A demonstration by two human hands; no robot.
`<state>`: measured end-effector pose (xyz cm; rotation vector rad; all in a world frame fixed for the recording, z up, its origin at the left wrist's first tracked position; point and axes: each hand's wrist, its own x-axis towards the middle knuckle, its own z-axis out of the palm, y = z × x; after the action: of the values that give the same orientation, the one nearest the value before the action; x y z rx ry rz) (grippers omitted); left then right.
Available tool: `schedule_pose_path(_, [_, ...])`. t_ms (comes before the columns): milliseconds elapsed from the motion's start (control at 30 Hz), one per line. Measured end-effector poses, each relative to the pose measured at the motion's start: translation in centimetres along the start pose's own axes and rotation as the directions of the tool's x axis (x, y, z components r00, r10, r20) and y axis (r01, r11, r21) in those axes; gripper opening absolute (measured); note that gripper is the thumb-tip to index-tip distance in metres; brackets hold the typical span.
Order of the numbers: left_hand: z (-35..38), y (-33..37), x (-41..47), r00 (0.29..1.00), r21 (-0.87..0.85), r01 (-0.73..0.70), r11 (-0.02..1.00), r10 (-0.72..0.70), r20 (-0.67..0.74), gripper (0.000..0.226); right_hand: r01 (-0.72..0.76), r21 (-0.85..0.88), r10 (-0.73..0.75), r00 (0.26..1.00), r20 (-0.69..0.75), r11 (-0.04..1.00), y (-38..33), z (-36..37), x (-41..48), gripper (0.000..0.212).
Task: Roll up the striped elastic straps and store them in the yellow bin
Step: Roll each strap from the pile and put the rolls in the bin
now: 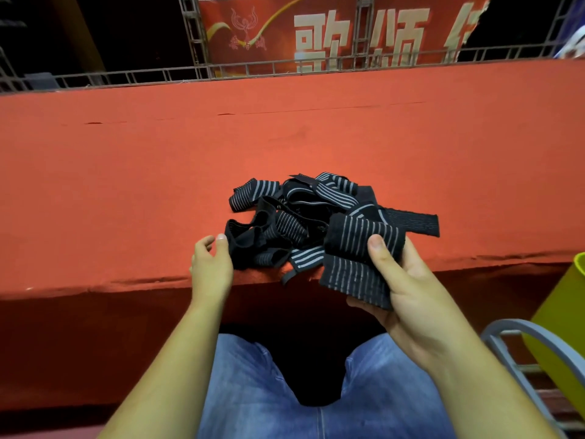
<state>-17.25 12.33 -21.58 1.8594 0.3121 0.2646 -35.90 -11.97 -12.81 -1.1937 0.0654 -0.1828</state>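
Red felt covers the table (126, 185); striped straps (291, 213) are heaped mid-frame. One strap (361, 258), seemingly half-rolled, is pinched by the right hand (411, 296); the left hand (210, 267) lies slack just beside the heap. If the pinch is eased, it could spring unrolled short of the yellow bin (563, 312), lower right.

Striped elastic straps (294, 217): black bands with thin pale lengthwise stripes, lying unrolled in a loose, tangled heap on the red surface (126, 185), close to its near edge. Folded strap (361, 261): one wide band, doubled over itself, gripped between thumb and fingers of the right hand (411, 299) at the heap's right side. Yellow bin (563, 315): partly in view at far right, below the surface, apart from the heap.
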Motion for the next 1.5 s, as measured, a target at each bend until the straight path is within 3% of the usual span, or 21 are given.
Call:
schedule_pose_path(133, [-0.7, 1.8, -2.8, 0.987, -0.011, -0.088, 0.996, 0.086, -0.139, 0.039, -0.015, -0.015, 0.016, 0.999, 0.052, 1.000, 0.2, 0.1, -0.1, 0.040])
schedule_pose_path(233, [-0.8, 4.4, -6.1, 0.963, -0.098, -0.247, 0.964, 0.233, -0.133, 0.021, -0.026, 0.003, 0.025, 0.995, 0.097, 1.000, 0.3, 0.1, -0.2, 0.042])
schedule_pose_path(300, [-0.7, 6.4, -8.6, 0.971, -0.302, -0.221, 0.927, 0.239, 0.023, 0.019, -0.027, 0.017, 0.024, 0.991, 0.133, 0.999, 0.3, 0.3, -0.2, 0.045])
schedule_pose_path(367, [-0.7, 8.8, -11.5, 0.924, -0.490, -0.050, 0.870, 0.226, 0.307, 0.042, -0.024, 0.030, 0.019, 0.987, 0.161, 0.999, 0.3, 0.3, -0.3, 0.043])
schedule_pose_path(400, [-0.8, 9.6, -12.7, 0.872, -0.514, 0.025, 0.857, 0.232, 0.430, 0.056, -0.020, 0.021, 0.016, 0.984, 0.175, 1.000, 0.3, 0.2, -0.4, 0.040])
schedule_pose_path(467, [-1.0, 10.3, -14.5, 0.789, -0.475, 0.042, 0.879, 0.263, 0.555, 0.067, -0.004, -0.024, 0.009, 0.978, 0.207, 1.000, 0.4, 0.0, -0.5, 0.034])
schedule_pose_path(600, [-1.4, 9.8, -15.6, 0.788, -0.442, -0.038, 0.896, 0.299, 0.538, 0.046, 0.021, -0.120, 0.008, 0.970, 0.242, 0.993, 0.1, -0.1, -0.6, 0.036])
schedule_pose_path(833, [-2.1, 8.8, -16.1, 0.813, -0.490, -0.037, 0.871, 0.311, 0.492, 0.037, 0.024, -0.153, 0.022, 0.956, 0.291, 0.988, 0.4, 0.0, -0.7, 0.039])
schedule_pose_path(1033, [-2.3, 8.3, -16.4, 0.790, -0.461, -0.081, 0.884, 0.339, 0.511, 0.045, 0.119, -0.228, -0.067, 0.972, 0.225, 0.966, 0.5, 0.3, -0.7, 0.034])
schedule_pose_path(1267, [-2.3, 8.4, -16.5, 0.795, -0.452, -0.054, 0.890, 0.313, 0.520, 0.039, 0.169, -0.241, -0.103, 0.959, 0.264, 0.956, 0.3, 0.1, -0.9, 0.040])
schedule_pose_path(1400, [-2.4, 8.6, -16.4, 0.806, -0.443, -0.080, 0.893, 0.319, 0.498, 0.033, 0.151, -0.230, -0.095, 0.967, 0.237, 0.961, 0.4, 0.0, -0.8, 0.051])
schedule_pose_path(1500, [-2.6, 8.8, -16.6, 0.802, -0.435, -0.118, 0.893, 0.343, 0.488, 0.034, 0.111, -0.177, -0.075, 0.978, 0.196, 0.978, 0.4, 0.1, -0.5, 0.048])
